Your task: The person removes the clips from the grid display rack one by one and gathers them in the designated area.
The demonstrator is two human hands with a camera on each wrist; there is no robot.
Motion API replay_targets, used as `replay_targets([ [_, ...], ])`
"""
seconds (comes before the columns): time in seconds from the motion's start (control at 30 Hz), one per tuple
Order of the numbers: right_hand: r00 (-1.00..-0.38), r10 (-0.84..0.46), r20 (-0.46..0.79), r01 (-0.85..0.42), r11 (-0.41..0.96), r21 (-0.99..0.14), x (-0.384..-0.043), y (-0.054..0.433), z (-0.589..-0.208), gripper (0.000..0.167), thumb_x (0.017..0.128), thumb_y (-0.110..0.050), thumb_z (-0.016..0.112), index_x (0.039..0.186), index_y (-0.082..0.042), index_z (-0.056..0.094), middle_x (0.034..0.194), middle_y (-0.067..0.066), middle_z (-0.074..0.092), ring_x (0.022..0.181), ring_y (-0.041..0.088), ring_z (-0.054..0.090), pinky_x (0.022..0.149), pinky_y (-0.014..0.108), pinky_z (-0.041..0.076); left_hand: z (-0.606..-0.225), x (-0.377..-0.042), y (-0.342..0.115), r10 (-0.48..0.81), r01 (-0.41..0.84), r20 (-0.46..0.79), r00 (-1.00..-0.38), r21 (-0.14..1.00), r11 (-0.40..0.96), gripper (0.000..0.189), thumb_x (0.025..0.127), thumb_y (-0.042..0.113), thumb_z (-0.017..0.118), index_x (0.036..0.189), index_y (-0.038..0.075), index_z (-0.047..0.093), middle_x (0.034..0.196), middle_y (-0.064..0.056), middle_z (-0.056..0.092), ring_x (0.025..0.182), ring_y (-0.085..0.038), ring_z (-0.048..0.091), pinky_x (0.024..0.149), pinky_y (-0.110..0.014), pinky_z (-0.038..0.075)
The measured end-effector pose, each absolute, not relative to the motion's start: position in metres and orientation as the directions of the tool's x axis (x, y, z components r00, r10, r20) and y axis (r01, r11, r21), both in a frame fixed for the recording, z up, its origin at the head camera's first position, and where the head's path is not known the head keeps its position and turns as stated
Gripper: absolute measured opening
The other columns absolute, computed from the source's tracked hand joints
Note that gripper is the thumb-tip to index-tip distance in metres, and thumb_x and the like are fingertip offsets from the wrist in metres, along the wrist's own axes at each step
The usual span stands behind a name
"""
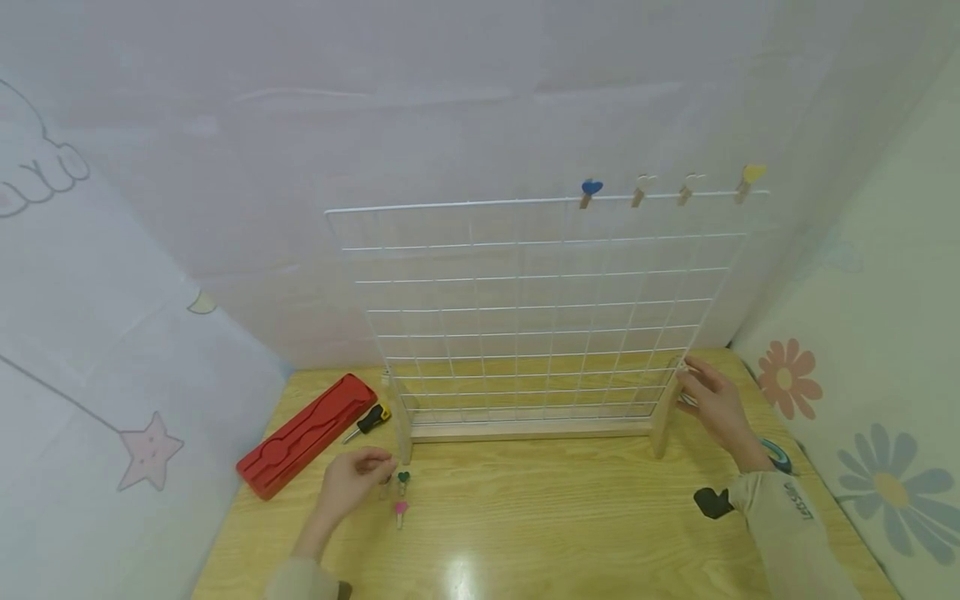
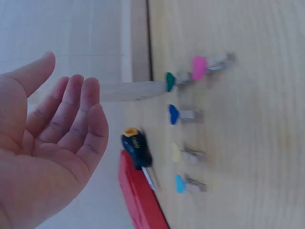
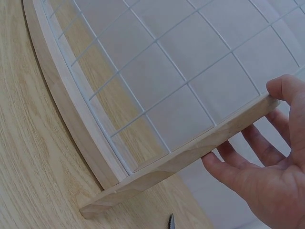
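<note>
A white wire grid panel (image 1: 517, 308) stands upright in a wooden base (image 1: 525, 429). My right hand (image 1: 716, 404) grips the upper part of the right wooden post (image 3: 186, 150), thumb on one edge and fingers round the other. On the left, my left hand (image 1: 352, 483) hovers by small heart clothespins, palm bare and fingers loosely bent in the left wrist view. Those clothespins lie on the table: green (image 2: 170, 82), pink (image 2: 199, 68), blue (image 2: 174, 114), pale yellow (image 2: 177, 151) and light blue (image 2: 180, 183). Several more clip the panel's top wire, including a blue one (image 1: 592, 187) and a yellow one (image 1: 753, 174).
A red tool tray (image 1: 307, 433) lies at the table's left, with a black-and-yellow screwdriver (image 1: 367, 422) beside it. A black object (image 1: 712, 502) and a teal-handled tool (image 1: 777, 455) are near my right forearm. Printed cloth walls surround the wooden table (image 1: 540, 533).
</note>
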State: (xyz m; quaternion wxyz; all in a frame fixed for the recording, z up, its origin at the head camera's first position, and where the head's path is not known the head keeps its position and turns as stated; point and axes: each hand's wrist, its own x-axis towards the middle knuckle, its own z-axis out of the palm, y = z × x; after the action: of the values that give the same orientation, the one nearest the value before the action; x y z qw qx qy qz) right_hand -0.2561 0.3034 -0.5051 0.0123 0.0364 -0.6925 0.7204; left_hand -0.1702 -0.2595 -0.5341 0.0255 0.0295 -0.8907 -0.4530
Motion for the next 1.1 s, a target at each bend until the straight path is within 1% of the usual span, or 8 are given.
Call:
replay_targets([
  [0.1,-0.997,-0.034,0.064,-0.062,-0.042,-0.997,-0.256,0.303,-0.505,0.063,0.098,-0.022,0.056,0.149,0.001,0.027,0.108,-0.012,0.059,0.094,0.004,0.061,0.077,0.024,0.054,-0.522,-0.173,-0.254,-0.022,0.011,0.027,-0.999,0.849,0.528,0.026,0.086,0.021,0.074,0.106,0.004,0.07,0.091,-0.005,0.071,0.079,-0.013,0.068,0.069,-0.023,0.052],
  [0.27,-0.998,-0.037,0.053,-0.052,-0.023,-0.998,-0.255,0.304,-0.504,0.062,0.099,-0.023,0.055,0.149,-0.001,0.027,0.108,-0.011,0.057,0.095,0.004,0.06,0.077,0.024,0.054,-0.495,-0.179,-0.24,0.083,0.132,0.105,-0.991,0.871,0.473,0.031,0.089,0.017,0.071,0.116,0.002,0.065,0.102,-0.011,0.07,0.089,-0.017,0.067,0.077,-0.024,0.053],
  [0.43,-0.998,-0.046,0.048,-0.048,0.012,-0.999,-0.254,0.304,-0.504,0.064,0.099,-0.025,0.054,0.15,0.0,0.024,0.11,-0.012,0.056,0.096,0.002,0.059,0.078,0.024,0.054,-0.449,-0.182,-0.218,0.162,0.232,0.176,-0.971,0.858,0.458,0.031,0.089,0.012,0.069,0.116,-0.001,0.064,0.102,-0.015,0.069,0.091,-0.024,0.067,0.078,-0.025,0.053],
  [0.57,-0.998,-0.05,0.043,-0.044,0.01,-0.999,-0.255,0.304,-0.504,0.064,0.099,-0.026,0.054,0.15,-0.001,0.024,0.11,-0.013,0.056,0.097,0.002,0.059,0.078,0.024,0.054,-0.412,-0.183,-0.202,0.189,0.243,0.175,-0.966,0.862,0.445,0.029,0.088,0.008,0.069,0.115,-0.003,0.064,0.102,-0.017,0.069,0.092,-0.03,0.067,0.079,-0.027,0.053],
  [0.6,-0.998,-0.052,0.042,-0.042,0.001,-0.999,-0.255,0.304,-0.503,0.064,0.099,-0.025,0.055,0.15,-0.001,0.025,0.11,-0.013,0.056,0.097,0.002,0.06,0.078,0.024,0.054,-0.409,-0.186,-0.2,0.197,0.252,0.181,-0.964,0.86,0.443,0.03,0.089,0.011,0.069,0.116,-0.001,0.064,0.103,-0.016,0.069,0.093,-0.027,0.067,0.079,-0.025,0.052],
  [0.7,-0.998,-0.052,0.039,-0.038,-0.01,-0.999,-0.254,0.304,-0.502,0.065,0.099,-0.025,0.055,0.15,0.001,0.023,0.109,-0.013,0.056,0.096,0.002,0.06,0.078,0.024,0.054,-0.396,-0.193,-0.194,0.222,0.268,0.185,-0.957,0.857,0.441,0.032,0.089,0.011,0.069,0.118,-0.001,0.063,0.106,-0.017,0.068,0.096,-0.029,0.066,0.081,-0.028,0.052],
  [0.9,-0.998,-0.047,0.033,-0.033,-0.001,-0.999,-0.254,0.304,-0.502,0.066,0.098,-0.025,0.055,0.15,0.001,0.023,0.109,-0.012,0.056,0.095,0.003,0.06,0.078,0.025,0.054,-0.379,-0.215,-0.184,0.288,0.346,0.236,-0.928,0.833,0.432,0.035,0.09,0.019,0.069,0.122,0.005,0.062,0.107,-0.009,0.068,0.098,-0.021,0.065,0.085,-0.034,0.051],
  [1.1,-0.997,-0.058,0.045,-0.044,-0.02,-0.999,-0.254,0.305,-0.503,0.068,0.099,-0.025,0.054,0.15,0.002,0.02,0.111,-0.011,0.055,0.096,0.003,0.059,0.079,0.026,0.054,-0.342,-0.224,-0.166,0.352,0.435,0.301,-0.886,0.801,0.41,0.035,0.089,0.019,0.07,0.121,0.008,0.063,0.11,-0.008,0.068,0.098,-0.019,0.064,0.085,-0.041,0.051],
])
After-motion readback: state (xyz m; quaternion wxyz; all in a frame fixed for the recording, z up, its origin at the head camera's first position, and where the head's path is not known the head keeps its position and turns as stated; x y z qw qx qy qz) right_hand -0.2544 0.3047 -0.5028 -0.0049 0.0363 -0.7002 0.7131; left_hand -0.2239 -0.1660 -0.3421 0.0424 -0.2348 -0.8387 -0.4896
